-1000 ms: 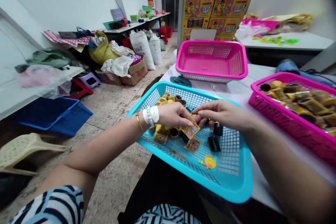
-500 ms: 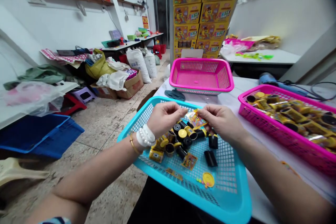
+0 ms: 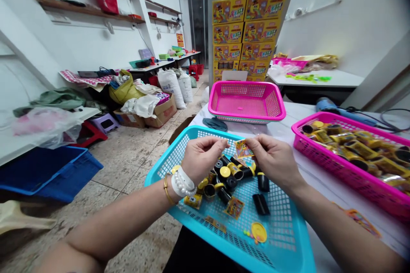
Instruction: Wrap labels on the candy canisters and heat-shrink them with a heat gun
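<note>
I'm pinching a thin, glossy printed packet [image 3: 242, 148] in my right hand [image 3: 274, 161], above the mesh blue basket [image 3: 303, 241] near its far edge. My left hand [image 3: 201, 158] is curling beside it, holding what I can't tell. Loose pinching could be dropping it among smooth black cylinders [image 3: 261, 204].

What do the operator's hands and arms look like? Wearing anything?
Left hand: ungloved, white band and white bead bracelet at the wrist, thin gold-coloured bangle further up. Right hand: ungloved, nothing visible on the wrist. No sleeves on either forearm.
</note>
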`<state>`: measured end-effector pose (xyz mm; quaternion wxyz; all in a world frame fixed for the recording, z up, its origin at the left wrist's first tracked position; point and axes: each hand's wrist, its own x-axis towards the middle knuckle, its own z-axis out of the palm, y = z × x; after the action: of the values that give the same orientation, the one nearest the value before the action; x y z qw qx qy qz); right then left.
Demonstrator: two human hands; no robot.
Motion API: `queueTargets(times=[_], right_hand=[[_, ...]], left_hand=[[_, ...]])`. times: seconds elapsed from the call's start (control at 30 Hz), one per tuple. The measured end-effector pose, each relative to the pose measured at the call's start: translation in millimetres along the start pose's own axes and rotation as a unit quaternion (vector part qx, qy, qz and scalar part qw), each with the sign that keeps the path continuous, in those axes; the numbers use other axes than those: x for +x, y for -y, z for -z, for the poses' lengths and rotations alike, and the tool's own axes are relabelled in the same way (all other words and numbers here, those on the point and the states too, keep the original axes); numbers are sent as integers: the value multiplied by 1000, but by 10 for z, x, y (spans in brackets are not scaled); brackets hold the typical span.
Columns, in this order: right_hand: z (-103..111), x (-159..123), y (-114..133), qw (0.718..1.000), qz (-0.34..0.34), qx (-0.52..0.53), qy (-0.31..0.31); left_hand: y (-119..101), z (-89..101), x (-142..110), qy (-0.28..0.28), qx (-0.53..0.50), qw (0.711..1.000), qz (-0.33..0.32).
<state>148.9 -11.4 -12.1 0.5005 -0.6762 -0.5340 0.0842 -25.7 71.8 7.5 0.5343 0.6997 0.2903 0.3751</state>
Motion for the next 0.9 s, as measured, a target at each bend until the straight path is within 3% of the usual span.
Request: queueTargets(times=[0.13, 0.3, 0.4, 0.5, 0.6, 0.8, 0.9], right_hand=[[-8, -5, -12, 1000, 5, -9, 2], [-22, -28, 4, 1000, 17, -6, 2], [-26, -36, 24, 1000, 29, 5, 6], [-29, -45, 48, 998, 27, 46, 34], [-31, -60, 62, 995, 31, 60, 70], [-52, -41, 27, 995, 57, -26, 82], [-14, -40, 12, 984, 58, -81, 149]], left_hand=[[5, -23, -1, 8, 14, 1000, -21], [34, -40, 12, 4, 6, 1000, 9], [29, -28, 17, 42, -5, 999, 17], [19, -8, 32, 83, -16, 995, 46], [33, 18, 59, 71, -27, 993, 88], [93, 27, 148, 108, -67, 979, 159], [98, 0, 148, 103, -70, 974, 187]])
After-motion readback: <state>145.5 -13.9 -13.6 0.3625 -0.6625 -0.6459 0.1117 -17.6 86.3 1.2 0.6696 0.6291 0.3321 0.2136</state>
